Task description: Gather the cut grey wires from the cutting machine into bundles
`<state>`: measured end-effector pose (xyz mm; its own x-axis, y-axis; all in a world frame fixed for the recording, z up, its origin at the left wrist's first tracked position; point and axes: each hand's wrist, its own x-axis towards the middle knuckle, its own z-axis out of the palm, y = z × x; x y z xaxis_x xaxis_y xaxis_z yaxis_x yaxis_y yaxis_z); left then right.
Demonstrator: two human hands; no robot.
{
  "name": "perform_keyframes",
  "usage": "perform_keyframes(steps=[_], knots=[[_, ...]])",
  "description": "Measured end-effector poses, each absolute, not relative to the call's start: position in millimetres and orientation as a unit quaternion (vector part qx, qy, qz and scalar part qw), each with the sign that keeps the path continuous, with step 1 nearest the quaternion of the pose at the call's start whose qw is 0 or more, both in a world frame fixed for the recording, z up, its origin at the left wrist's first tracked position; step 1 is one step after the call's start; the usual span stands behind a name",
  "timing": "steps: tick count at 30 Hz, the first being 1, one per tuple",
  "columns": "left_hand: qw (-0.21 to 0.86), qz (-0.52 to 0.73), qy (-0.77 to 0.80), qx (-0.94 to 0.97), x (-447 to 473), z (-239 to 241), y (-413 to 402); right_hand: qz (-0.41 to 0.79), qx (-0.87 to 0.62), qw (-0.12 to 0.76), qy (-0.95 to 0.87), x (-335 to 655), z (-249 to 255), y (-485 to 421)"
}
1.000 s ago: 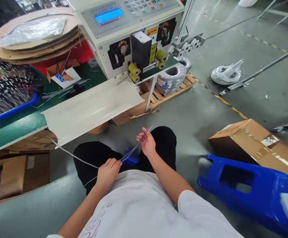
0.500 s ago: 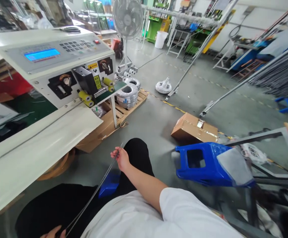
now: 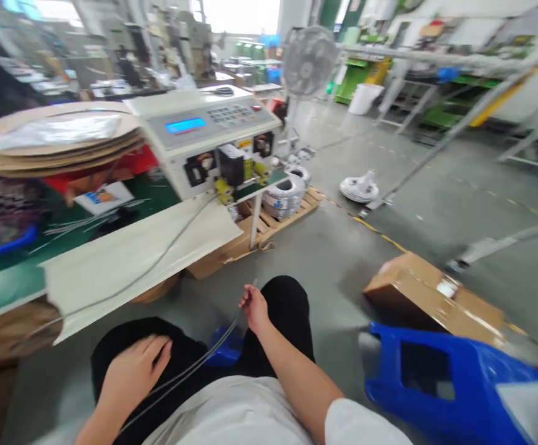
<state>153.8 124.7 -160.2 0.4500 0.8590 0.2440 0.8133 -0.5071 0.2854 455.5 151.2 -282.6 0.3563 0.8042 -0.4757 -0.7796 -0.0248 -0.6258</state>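
Two or more thin grey cables (image 3: 204, 360) run across my lap in a loose curve. Near my right knee, my right hand (image 3: 256, 311) is closed round their far end, with short tips poking past the fingers. Over my left thigh is my left hand (image 3: 140, 364), palm down and smeared by motion. Its fingers look bent, but whether they grip anything is hidden. The cables pass just beside its wrist. Another grey cable (image 3: 157, 262) lies along the cream chute (image 3: 111, 272) from the white machine with a blue display (image 3: 199, 133).
Stacked round cardboard sheets (image 3: 55, 139) stand left of the machine. Coils of grey cable (image 3: 284, 196) rest on a wooden pallet (image 3: 292, 222). A blue plastic stool (image 3: 436, 371) and a cardboard box (image 3: 431, 296) are on the right. A fan (image 3: 308, 62) stands behind.
My view has swung left. My left hand has come up from the bottom edge to above my left thigh. My right hand still holds the cable ends near my knee.
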Motion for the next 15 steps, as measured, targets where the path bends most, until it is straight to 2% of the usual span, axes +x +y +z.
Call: perform_keyframes(steps=[4, 7, 10, 15], knots=[[-0.09, 0.214, 0.464, 0.855, 199, -103, 181, 0.617, -0.442, 0.65, -0.04, 452, -279, 148], [-0.142, 0.273, 0.477, 0.823, 227, -76, 221, 0.655, -0.443, 0.606, -0.082, 448, -275, 144], [-0.148, 0.293, 0.494, 0.805, 250, -66, 257, 0.662, -0.44, 0.596, -0.114, 445, -271, 141], [-0.115, 0.237, 0.545, 0.796, 271, -68, 298, 0.67, -0.434, 0.587, -0.13, 447, -266, 141]])
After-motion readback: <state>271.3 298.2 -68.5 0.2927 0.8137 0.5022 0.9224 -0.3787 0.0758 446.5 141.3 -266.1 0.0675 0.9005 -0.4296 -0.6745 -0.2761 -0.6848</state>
